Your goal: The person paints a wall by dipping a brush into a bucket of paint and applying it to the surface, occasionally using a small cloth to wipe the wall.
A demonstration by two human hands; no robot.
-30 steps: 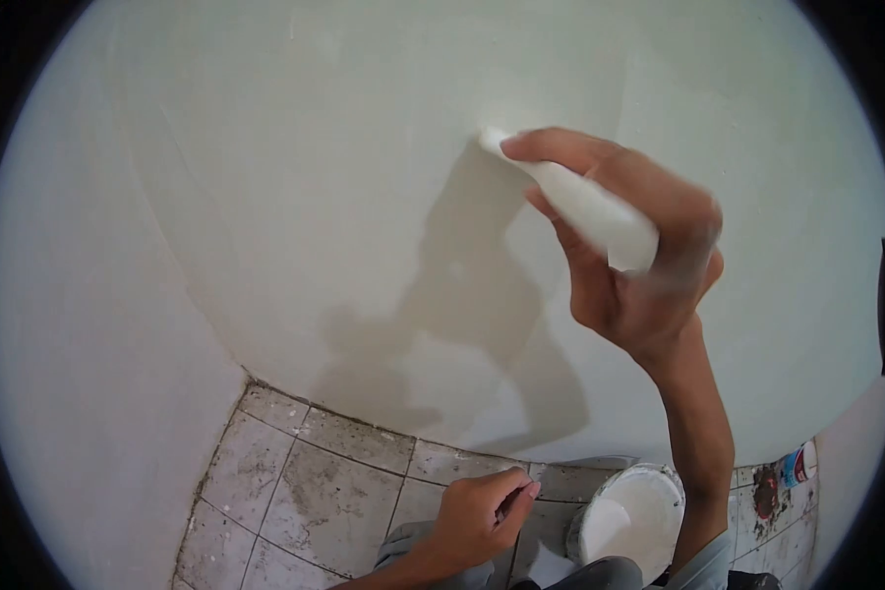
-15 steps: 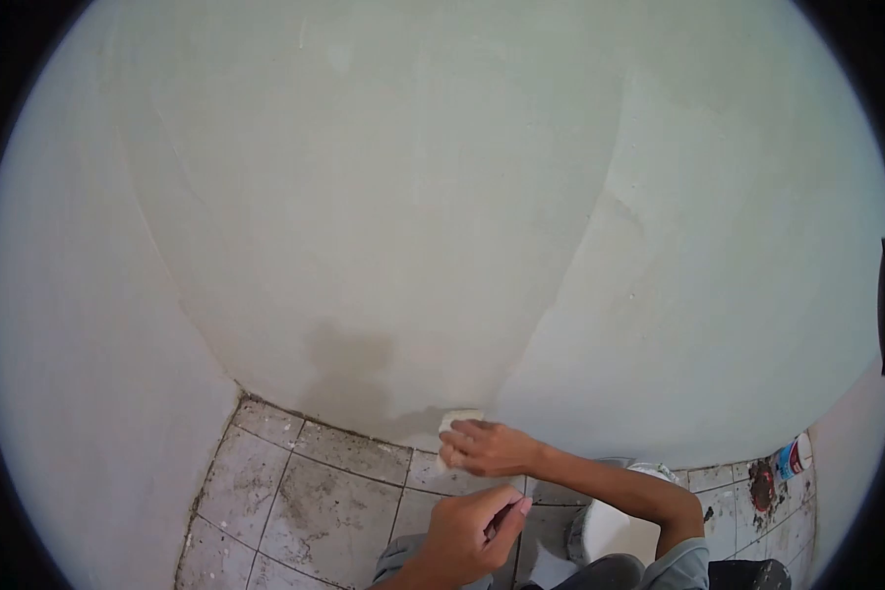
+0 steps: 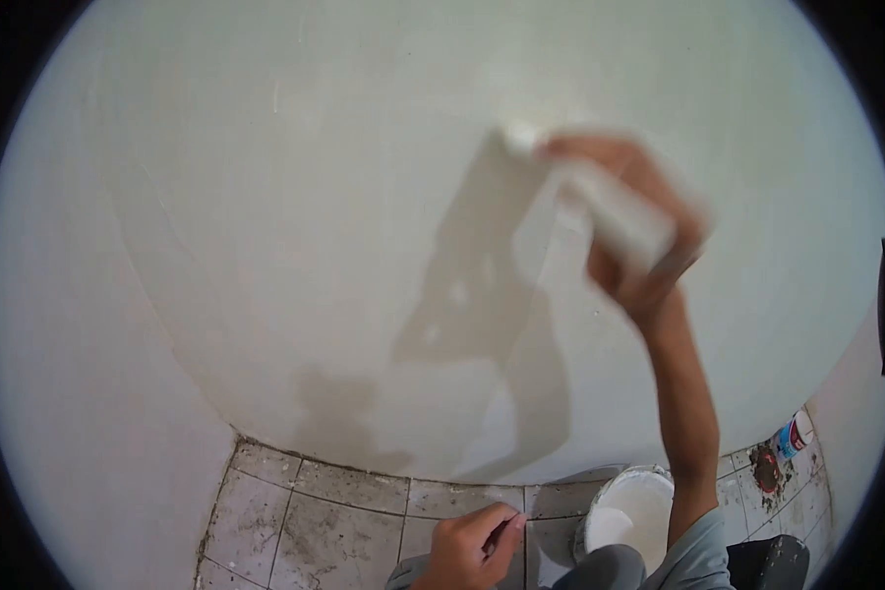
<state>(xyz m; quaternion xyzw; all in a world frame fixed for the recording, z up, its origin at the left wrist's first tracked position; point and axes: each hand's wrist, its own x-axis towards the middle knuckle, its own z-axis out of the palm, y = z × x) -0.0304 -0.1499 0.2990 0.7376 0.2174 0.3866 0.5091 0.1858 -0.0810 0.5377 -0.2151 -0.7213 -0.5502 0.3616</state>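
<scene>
My right hand [image 3: 649, 226] is raised against the pale wall [image 3: 344, 197], smeared by motion. Its fingers are closed round a whitish paintbrush [image 3: 624, 218], also blurred, whose exact shape I cannot make out. By the fingertips a white tip [image 3: 521, 138] shows at the wall surface. Low in front of me, my left hand [image 3: 477, 546] is curled closed, thumb against the fingers, with nothing visible sticking out. A bucket [image 3: 582, 536] of white paint stands on the floor beside my right forearm and knee.
Dirty, paint-spotted floor tiles [image 3: 334, 541] run along the wall's foot. A blue and white can [image 3: 795, 435] lies tilted in the right corner, near a dark reddish patch [image 3: 765, 470]. Side walls close in at left and right. My arm's shadow [image 3: 482, 295] falls on the wall.
My right hand has swept up and right with the paintbrush, from the wall's foot to high on the wall. My left hand sits slightly lower in view, still closed.
</scene>
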